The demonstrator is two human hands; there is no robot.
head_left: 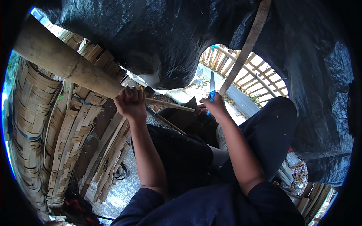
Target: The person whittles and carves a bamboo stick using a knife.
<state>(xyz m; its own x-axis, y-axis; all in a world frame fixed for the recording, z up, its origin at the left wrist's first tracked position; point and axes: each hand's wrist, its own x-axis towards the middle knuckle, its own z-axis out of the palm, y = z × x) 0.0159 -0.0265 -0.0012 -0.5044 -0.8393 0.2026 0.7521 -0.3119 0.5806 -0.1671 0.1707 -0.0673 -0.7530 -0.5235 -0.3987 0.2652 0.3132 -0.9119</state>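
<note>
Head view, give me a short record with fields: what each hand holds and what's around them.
Left hand: closed around a thin bamboo strip, beside a thick bamboo pole
Right hand: grips a blue-handled knife, blade pointing up
Posture: seated, dark trousers
Left side: woven bamboo panels, loose split strips
Overhead: black plastic sheet

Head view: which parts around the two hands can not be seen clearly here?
- Left hand: its grip hides the near end of the thick bamboo pole and where the thin stick begins.
- Right hand: the fingers cover most of the blue knife handle.
- Long bamboo strip: its top is cut off by the picture's upper edge.
</note>
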